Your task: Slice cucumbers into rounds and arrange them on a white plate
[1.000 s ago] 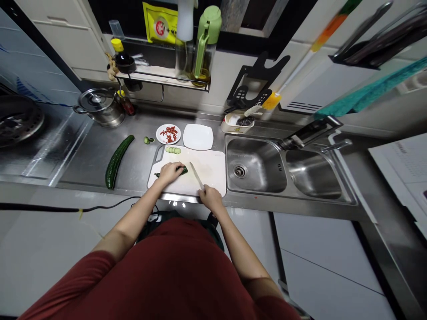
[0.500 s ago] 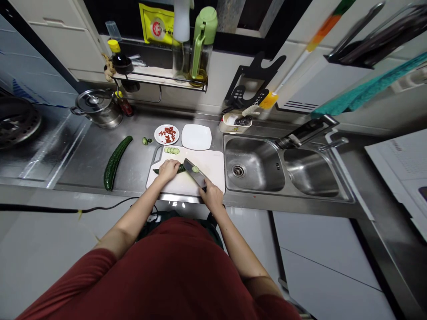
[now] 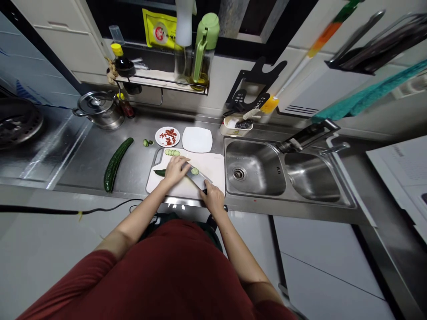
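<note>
My right hand [image 3: 214,198] grips the handle of a kitchen knife [image 3: 197,180], whose wide blade lies tilted over the white cutting board [image 3: 216,171]. A round cucumber slice [image 3: 195,171] clings to the blade's face. My left hand [image 3: 176,170] is at the blade's far end, fingers stretched toward it and the thumb apart. Beneath that palm lies a cut cucumber [image 3: 160,172]; only its left end shows, and the hand covers the rest. Several cucumber slices [image 3: 172,152] overlap in a row at the board's top left.
Behind the board stand a plate of chopped red pieces [image 3: 167,137] and a square white plate [image 3: 197,139]. A whole cucumber [image 3: 117,164] and small cucumber ends [image 3: 147,142] lie left. The double sink [image 3: 255,166] is right, a lidded pot [image 3: 100,111] back left.
My left hand has shifted right, off the cucumber's middle toward the knife blade, and its fingers have stretched out. The knife has turned flatter, with the slice still on it.
</note>
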Demonstrator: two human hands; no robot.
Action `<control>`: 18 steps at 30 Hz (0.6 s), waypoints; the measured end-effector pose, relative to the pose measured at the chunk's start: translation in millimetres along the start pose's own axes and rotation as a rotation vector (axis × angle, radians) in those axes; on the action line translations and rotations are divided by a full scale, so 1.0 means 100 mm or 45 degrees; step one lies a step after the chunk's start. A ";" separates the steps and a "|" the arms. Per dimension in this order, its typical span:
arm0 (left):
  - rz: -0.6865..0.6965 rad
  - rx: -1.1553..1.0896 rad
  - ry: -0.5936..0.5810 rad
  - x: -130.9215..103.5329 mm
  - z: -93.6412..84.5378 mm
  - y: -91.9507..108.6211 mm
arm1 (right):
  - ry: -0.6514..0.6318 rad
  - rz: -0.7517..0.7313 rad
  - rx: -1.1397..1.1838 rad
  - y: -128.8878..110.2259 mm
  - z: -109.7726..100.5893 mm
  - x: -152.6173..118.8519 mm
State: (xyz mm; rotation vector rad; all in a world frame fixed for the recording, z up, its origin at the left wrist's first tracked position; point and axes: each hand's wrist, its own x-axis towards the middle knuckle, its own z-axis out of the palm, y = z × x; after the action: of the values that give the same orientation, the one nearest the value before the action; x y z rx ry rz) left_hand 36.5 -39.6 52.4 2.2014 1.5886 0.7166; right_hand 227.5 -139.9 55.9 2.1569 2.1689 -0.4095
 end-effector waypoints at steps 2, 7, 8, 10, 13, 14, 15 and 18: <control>0.123 0.037 -0.127 0.00 0.01 0.10 | 0.015 -0.033 -0.010 0.01 0.01 0.00; 0.142 0.100 -0.218 0.03 0.13 0.17 | 0.030 -0.071 -0.024 0.06 0.01 0.00; 0.136 0.093 -0.230 0.03 0.15 0.16 | 0.031 -0.065 -0.024 0.07 0.01 -0.01; 0.138 0.067 -0.243 0.05 0.18 0.16 | 0.032 -0.052 -0.021 0.09 0.01 -0.01; 0.138 0.006 -0.221 0.05 0.19 0.20 | 0.029 -0.033 -0.004 0.10 0.03 0.00; 0.121 -0.014 -0.205 0.05 0.19 0.22 | 0.028 -0.023 0.005 0.11 0.04 0.00; 0.092 -0.031 -0.186 0.04 0.19 0.24 | 0.027 -0.009 0.015 0.11 0.06 0.01; -0.070 -0.074 -0.084 0.05 0.18 0.23 | 0.037 0.052 0.052 0.12 0.10 0.02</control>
State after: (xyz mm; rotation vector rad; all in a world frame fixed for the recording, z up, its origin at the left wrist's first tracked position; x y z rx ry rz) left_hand 65.7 -41.8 50.9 2.1100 1.5692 0.6589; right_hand 238.2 -140.5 44.3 2.2384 2.1453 -0.4265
